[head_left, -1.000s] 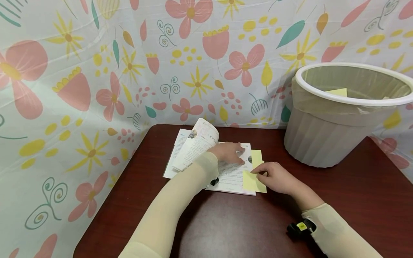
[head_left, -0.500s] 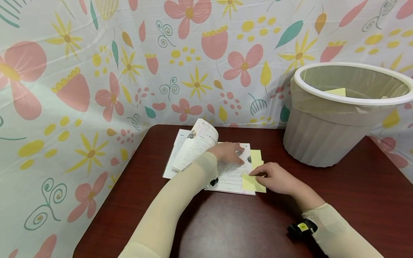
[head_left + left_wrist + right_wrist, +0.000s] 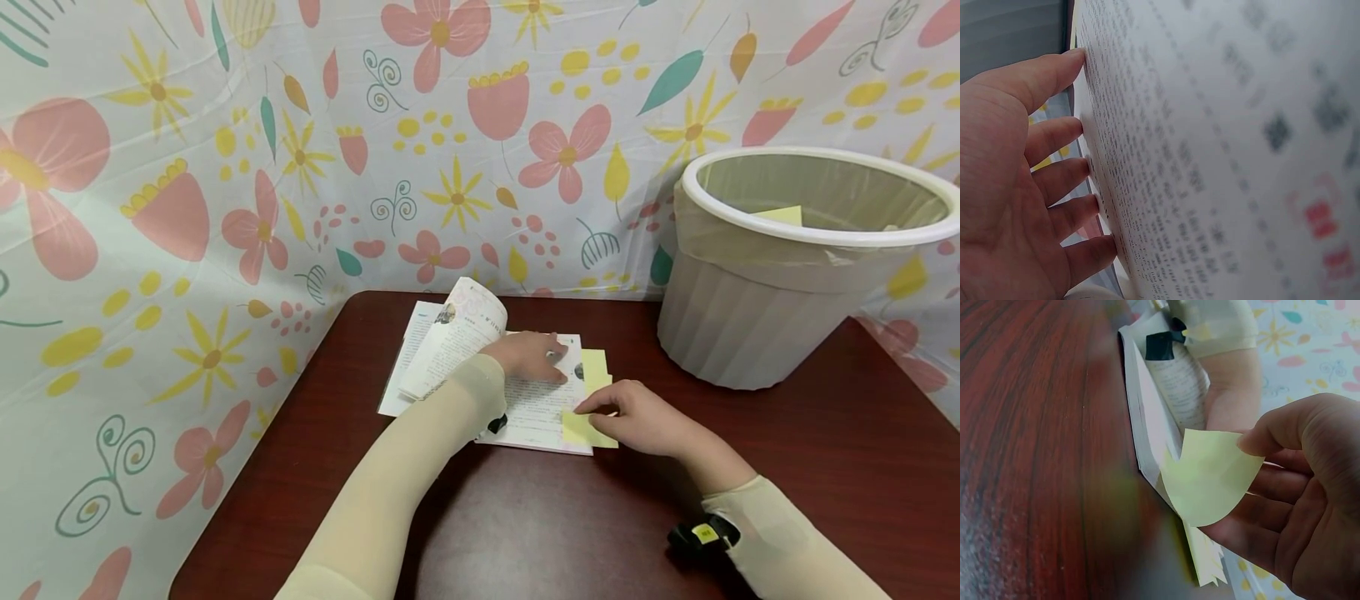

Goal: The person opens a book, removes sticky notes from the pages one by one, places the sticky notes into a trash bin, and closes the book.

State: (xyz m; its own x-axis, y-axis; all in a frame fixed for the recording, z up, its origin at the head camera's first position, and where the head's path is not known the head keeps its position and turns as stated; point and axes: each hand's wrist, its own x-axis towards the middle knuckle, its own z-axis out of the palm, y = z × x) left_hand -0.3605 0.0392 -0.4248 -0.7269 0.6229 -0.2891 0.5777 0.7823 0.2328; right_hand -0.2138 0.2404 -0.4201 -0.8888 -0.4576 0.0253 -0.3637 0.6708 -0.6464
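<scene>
Yellow paper is pinched in the right hand's grip [image 3: 1310, 500], the thumb on its near face close to one corner and the fingers behind it. It is a sticky note [image 3: 1213, 478], at the lower right edge of a spread book [image 3: 536, 417], overlapping the page and reaching past its border. It should handle as something very light and limp, quick to crease, and liable to tear if pulled sharply; any drag would likely come from an adhesive strip. The best hold is probably the free corner or edge, pinched flat between thumb and forefinger. The note looks pale, plain and thin, bowed into a smooth curve with clean-cut edges; no writing can be made out. Whether its far end is stuck to the paper or merely lies against it cannot be told. Just above it, more yellow notes [image 3: 595, 364] jut from the same side of the book. The left hand's grip [image 3: 531, 357] is spread, fingers apart and touching the printed page; beside it, a curled sheaf of pages [image 3: 456, 337] leans up. Beneath lies the dark red table [image 3: 540, 533]; farther right stands a lined, pale bin [image 3: 750, 325] with a yellow piece [image 3: 782, 215] inside.
</scene>
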